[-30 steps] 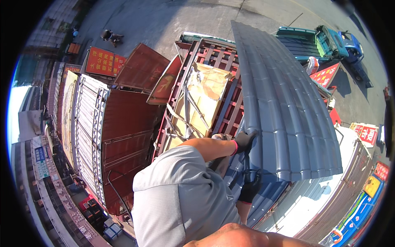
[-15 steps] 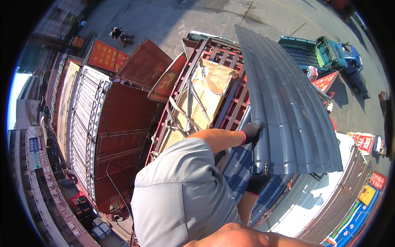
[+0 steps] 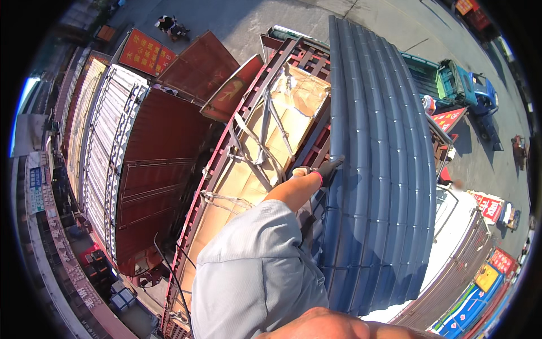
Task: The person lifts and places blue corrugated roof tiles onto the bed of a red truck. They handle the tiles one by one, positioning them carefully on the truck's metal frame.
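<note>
A long, dark blue-grey ribbed roofing sheet (image 3: 378, 130) lies across the right side of a truck load, its near end beside my body. My left hand (image 3: 329, 168), in a black glove with a pink cuff, reaches to the sheet's left edge. Its fingers look stretched out, resting at that edge. A small skin-coloured shape beside the wrist is too unclear to name. My right hand is out of sight. To the left of the sheet, cardboard-covered cargo (image 3: 271, 130) lies under loose grey straps (image 3: 265, 164).
The red slatted truck frame (image 3: 226, 152) runs along the cargo. A red container truck with a white ribbed roof (image 3: 107, 164) stands at left. At right are a green-bedded blue truck (image 3: 451, 79) and a white roof (image 3: 457, 226). A person (image 3: 171, 27) is on the pavement below.
The roofing sheet has swung down from a tilt and now lies flatter over the load. My left hand stays by its edge, fingers straighter. My right hand, seen before at its near end, is hidden.
</note>
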Demonstrator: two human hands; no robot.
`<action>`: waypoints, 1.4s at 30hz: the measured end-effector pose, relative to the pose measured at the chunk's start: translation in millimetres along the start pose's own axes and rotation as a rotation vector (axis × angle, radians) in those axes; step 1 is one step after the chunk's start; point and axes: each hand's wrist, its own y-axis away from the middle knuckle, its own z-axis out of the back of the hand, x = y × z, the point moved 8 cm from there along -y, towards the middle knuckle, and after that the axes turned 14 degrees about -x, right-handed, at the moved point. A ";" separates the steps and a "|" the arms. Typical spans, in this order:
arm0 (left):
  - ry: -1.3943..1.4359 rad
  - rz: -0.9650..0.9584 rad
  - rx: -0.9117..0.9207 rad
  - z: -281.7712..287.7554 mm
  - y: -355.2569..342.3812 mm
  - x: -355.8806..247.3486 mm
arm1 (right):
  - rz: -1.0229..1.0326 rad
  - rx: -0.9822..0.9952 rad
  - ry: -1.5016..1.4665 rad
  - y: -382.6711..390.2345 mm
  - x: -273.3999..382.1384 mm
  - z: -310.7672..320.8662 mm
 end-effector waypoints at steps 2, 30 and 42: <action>0.132 -0.002 -0.014 17.6 -48.2 7.8 | -0.014 0.048 0.043 5.5 -11.4 -1.3; -0.874 -0.059 0.091 -34.4 90.5 128.9 | 0.583 0.253 0.284 -246.4 295.3 -261.1; -0.914 0.161 0.257 9.6 20.3 119.7 | 0.605 0.295 0.394 -217.5 212.7 -293.7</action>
